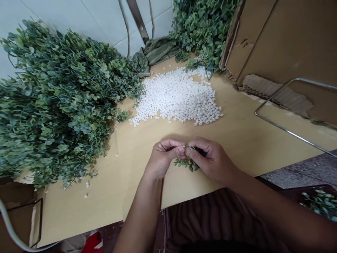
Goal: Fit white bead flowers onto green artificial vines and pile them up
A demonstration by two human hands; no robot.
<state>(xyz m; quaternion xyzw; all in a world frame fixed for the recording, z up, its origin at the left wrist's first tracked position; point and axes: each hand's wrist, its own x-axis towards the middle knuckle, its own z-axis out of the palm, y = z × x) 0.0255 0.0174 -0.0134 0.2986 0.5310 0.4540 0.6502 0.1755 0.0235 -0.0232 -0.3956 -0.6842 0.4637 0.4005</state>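
Near the table's front edge, my left hand [165, 154] and my right hand [207, 156] meet, thumbs and fingers pinched together. Between them is a small artificial leafy sprig [187, 163], its green leaves hanging below my fingers. My right hand is closed on the sprig's stem. The left fingertips pinch at the stem's end, and whatever small piece they hold there is mostly hidden. Beyond my hands lies a wide pile of small white plastic pieces [176, 96], spread over the tan tabletop [142, 158].
A large heap of artificial greenery [60, 98] covers the left side. More greenery [205, 28] stands at the back, beside a cardboard box [286, 45]. A bent metal rod [289, 131] juts over the right side. A dark green cloth [158, 51] lies against the wall.
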